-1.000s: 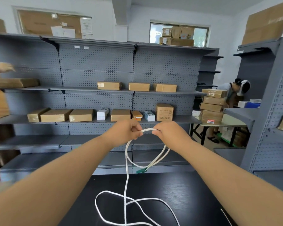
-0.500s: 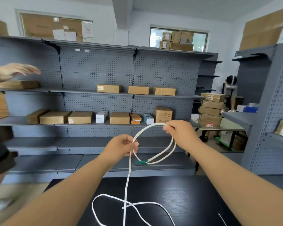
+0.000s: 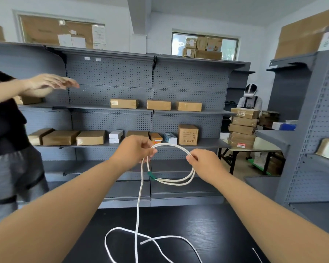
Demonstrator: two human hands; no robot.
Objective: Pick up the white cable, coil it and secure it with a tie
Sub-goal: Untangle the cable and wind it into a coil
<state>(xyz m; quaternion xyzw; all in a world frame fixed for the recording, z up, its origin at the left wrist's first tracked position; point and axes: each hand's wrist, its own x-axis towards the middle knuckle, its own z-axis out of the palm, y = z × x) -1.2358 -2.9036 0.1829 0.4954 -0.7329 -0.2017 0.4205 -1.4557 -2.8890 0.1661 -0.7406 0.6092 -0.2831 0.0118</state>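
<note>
A white cable [image 3: 176, 182] hangs in a doubled loop between my hands above the black table [image 3: 213, 224]. My left hand [image 3: 134, 150] grips the loop's left side at chest height. My right hand [image 3: 204, 163] pinches the loop's right side. A green end piece [image 3: 151, 175] dangles at the loop's lower left. One strand drops from my left hand to the table, where the slack lies in loose curves [image 3: 122, 231]. A thin white tie [image 3: 256, 254] lies on the table at the lower right.
Grey pegboard shelving [image 3: 110, 82] with brown boxes stands behind the table. A person in black [image 3: 6, 120] stands at the left with a hand out. Another person wearing a headset [image 3: 250, 97] stands far right behind stacked boxes [image 3: 242, 128]. More shelving [image 3: 311, 130] flanks the right.
My left hand rose to the loop's top left and my right hand slid lower on the right side, widening the coil. The person at left stepped further into view.
</note>
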